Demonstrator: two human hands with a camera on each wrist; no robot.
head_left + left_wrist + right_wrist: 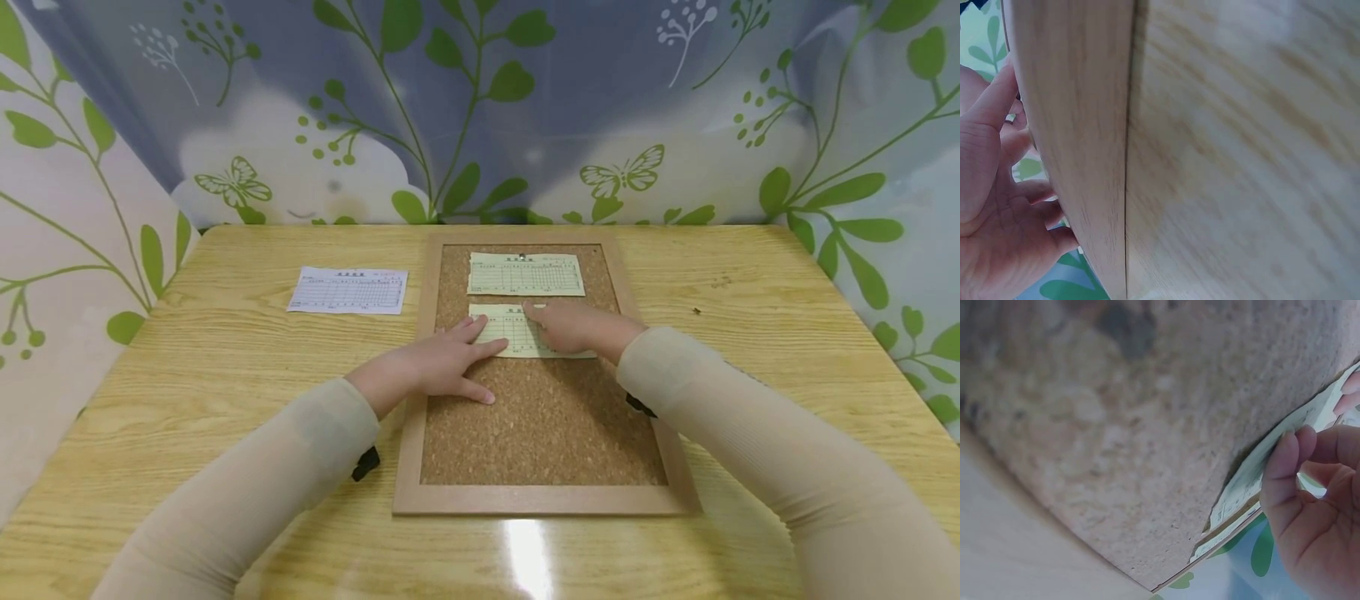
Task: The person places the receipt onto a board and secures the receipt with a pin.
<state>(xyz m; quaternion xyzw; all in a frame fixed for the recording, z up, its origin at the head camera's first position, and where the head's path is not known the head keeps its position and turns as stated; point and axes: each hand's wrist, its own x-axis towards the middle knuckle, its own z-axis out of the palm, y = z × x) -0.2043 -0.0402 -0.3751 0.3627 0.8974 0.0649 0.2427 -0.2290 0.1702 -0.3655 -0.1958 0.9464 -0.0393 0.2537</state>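
Observation:
On the wood-framed corkboard (540,433) lies a pale yellow-green printed slip (516,333), under both hands. My left hand (442,364) rests over its left part with fingers spread. The right hand (573,325) is at the slip's top edge; in the right wrist view its thumb and curled index finger (1305,439) meet right at the paper. Whatever may be between those fingertips is hidden, and I cannot tell whether they pinch anything. Just above, a matching slip (525,282) is fixed to the cork by a small pushpin (522,257) at its top edge.
A white printed slip (348,292) lies on the wooden table (247,400) left of the board. To the right is a tiny dark object (697,311). A leaf-patterned curtain (480,108) hangs behind the table.

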